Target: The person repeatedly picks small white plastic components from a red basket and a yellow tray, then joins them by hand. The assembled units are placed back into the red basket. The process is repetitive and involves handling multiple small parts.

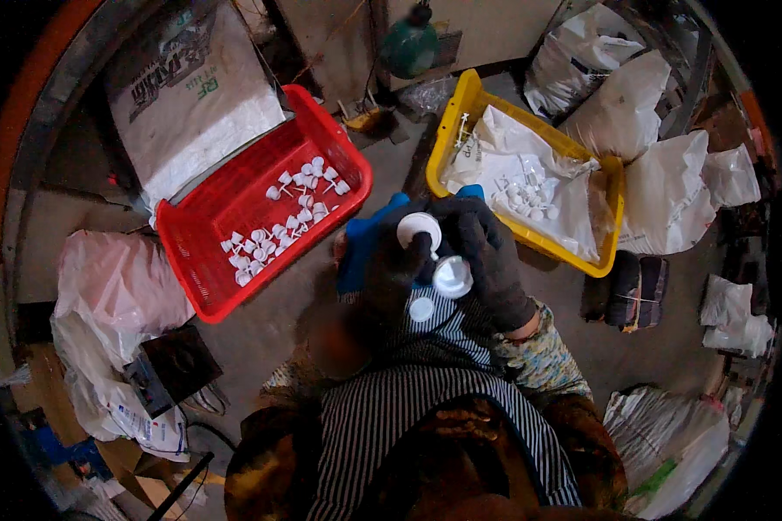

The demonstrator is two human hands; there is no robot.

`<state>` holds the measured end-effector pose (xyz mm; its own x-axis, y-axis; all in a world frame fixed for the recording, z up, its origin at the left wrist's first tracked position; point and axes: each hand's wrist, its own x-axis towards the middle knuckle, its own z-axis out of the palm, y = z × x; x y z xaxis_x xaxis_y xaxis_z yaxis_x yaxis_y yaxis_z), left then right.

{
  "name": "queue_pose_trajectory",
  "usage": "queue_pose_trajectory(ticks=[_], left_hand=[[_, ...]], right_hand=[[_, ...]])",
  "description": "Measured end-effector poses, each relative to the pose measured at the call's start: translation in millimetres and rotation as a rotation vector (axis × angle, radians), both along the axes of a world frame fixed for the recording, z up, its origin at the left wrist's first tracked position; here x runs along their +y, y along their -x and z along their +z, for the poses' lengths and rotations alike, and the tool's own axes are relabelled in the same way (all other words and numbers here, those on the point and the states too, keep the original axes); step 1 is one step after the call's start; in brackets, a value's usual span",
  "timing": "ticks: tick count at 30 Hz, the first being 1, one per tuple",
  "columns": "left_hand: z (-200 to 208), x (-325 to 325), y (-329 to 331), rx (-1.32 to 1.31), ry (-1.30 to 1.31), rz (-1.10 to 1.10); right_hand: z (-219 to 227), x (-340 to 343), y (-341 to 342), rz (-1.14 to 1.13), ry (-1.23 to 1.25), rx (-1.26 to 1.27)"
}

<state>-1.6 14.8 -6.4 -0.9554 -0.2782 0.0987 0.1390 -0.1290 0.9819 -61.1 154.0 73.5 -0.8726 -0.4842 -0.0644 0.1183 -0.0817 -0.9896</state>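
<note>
Both my hands wear dark gloves and meet in front of my striped apron (pixel 443 317). In my left hand (pixel 387 273), partly lost in shadow, the fingers are closed at a round white plastic cap (pixel 414 225) with a short stem. My right hand (pixel 493 265) is curled around a second white cap piece (pixel 452 278), seen with its round face up. Just below them, a small white disc (pixel 421 309) shows against the apron. How the pieces touch is hidden by the fingers. Something blue (pixel 365 247) shows beside my left hand.
At the left, a red crate (pixel 176 252) holds several white stemmed caps. A yellow crate (pixel 613 217), lined with a white sack, holds more white pieces at the right. Filled white sacks (pixel 665 191) stand beyond it. A pink-white bag (pixel 117 286) and dark box (pixel 172 369) sit left.
</note>
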Motion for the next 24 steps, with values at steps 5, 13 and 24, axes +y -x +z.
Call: queue_pose_trajectory(ticks=[5,13,24], left_hand=[[-32.6,-28.0,7.4,0.094,0.302,-0.141],[43.0,-10.9,-10.5,0.067,0.001,-0.144],[46.0,2.8,-16.6,0.175,0.016,-0.066]], right_hand=[[-0.7,5.7,-8.9,0.12,-0.274,0.364],[5.3,3.6,-21.2,0.036,-0.395,0.7],[8.0,3.9,-28.0,0.078,-0.277,0.585]])
